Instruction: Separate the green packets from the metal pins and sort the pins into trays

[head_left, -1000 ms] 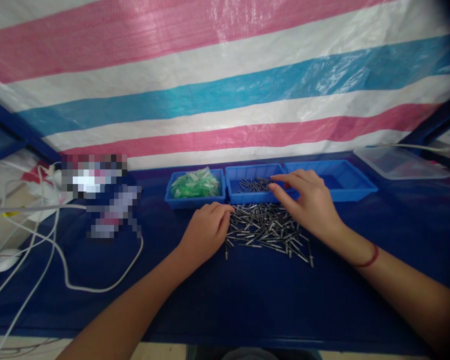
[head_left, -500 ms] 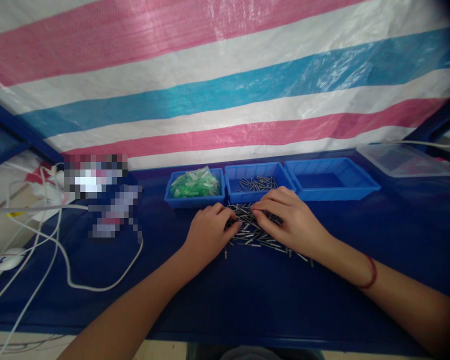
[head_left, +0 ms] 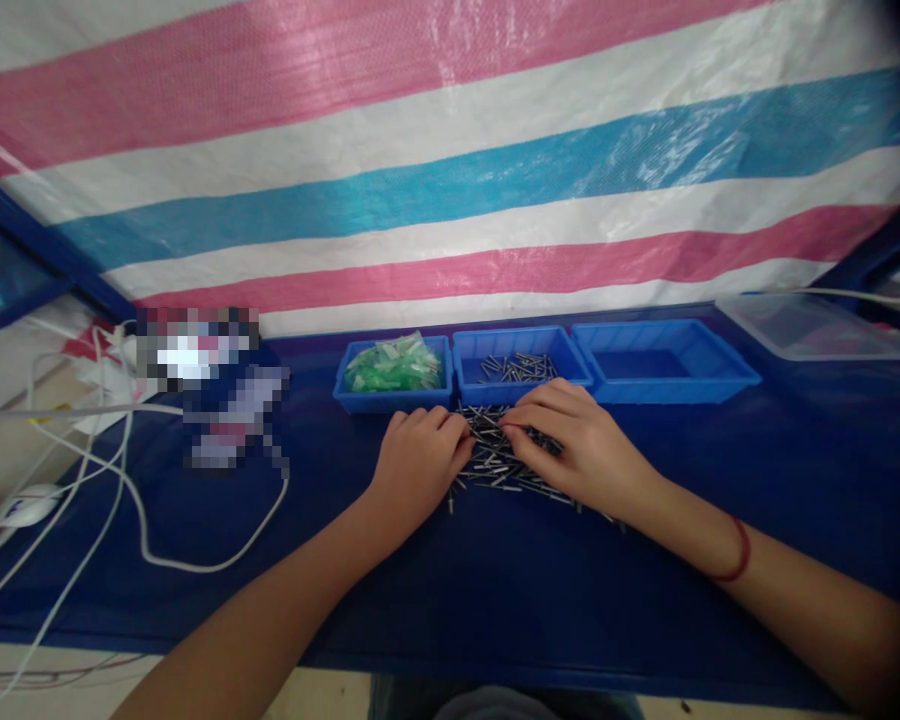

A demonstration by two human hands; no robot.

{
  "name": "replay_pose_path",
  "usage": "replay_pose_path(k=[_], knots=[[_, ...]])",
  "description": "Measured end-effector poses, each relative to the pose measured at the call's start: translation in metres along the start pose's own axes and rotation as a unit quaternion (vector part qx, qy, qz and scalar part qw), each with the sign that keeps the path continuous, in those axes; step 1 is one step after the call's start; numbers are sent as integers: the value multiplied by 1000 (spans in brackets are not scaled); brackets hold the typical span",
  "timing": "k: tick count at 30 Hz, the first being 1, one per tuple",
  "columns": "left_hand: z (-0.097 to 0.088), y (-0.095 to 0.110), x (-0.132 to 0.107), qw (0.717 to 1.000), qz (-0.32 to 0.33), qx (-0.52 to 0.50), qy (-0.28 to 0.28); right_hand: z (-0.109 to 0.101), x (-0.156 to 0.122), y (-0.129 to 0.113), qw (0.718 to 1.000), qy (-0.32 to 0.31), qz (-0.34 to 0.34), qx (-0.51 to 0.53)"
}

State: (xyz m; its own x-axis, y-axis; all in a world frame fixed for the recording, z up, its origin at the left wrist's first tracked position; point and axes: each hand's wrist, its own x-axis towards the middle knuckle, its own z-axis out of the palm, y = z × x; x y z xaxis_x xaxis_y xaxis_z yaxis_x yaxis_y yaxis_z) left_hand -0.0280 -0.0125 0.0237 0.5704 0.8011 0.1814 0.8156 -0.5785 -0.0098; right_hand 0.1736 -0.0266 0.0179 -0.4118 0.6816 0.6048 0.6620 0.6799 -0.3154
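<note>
A loose pile of thin metal pop rivets [head_left: 498, 466] lies on the dark blue table in front of the trays. At the pile's left edge is my left hand [head_left: 423, 455], its fingers curled and the thumb drawn in against the index finger. What it grips, if anything, is hidden. My right hand [head_left: 581, 445] reaches over the pile's right side, thumb and fingertips pinched together among the rivets. Its fingertips are too small to show clearly what is between them. More rivets lie in the middle blue tray [head_left: 521, 392], just behind my hands.
The left blue tray [head_left: 394, 403] holds green plastic packets [head_left: 396, 364]. A third blue tray [head_left: 667, 390] stands to the right. A clear plastic lid [head_left: 817, 328] lies at the back right. White cables [head_left: 195, 568] run over the left side, near blurred items. Striped sheeting [head_left: 435, 180] hangs behind.
My left thumb has drawn in toward the index finger. My right hand stays over the pile with its fingertips slightly shifted left. The whole view has moved slightly.
</note>
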Motion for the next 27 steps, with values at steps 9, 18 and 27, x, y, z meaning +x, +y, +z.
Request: replay_pose_path(k=[9, 18, 27], knots=[[1, -3, 1, 999, -6, -40, -14, 3, -1, 0, 1000, -16, -1, -4], [-8, -2, 0, 999, 2, -51, 6, 6, -2, 2, 1000, -29, 2, 2], [-11, 1, -2, 988, 32, -152, 24, 11, -2, -4, 997, -33, 25, 60]])
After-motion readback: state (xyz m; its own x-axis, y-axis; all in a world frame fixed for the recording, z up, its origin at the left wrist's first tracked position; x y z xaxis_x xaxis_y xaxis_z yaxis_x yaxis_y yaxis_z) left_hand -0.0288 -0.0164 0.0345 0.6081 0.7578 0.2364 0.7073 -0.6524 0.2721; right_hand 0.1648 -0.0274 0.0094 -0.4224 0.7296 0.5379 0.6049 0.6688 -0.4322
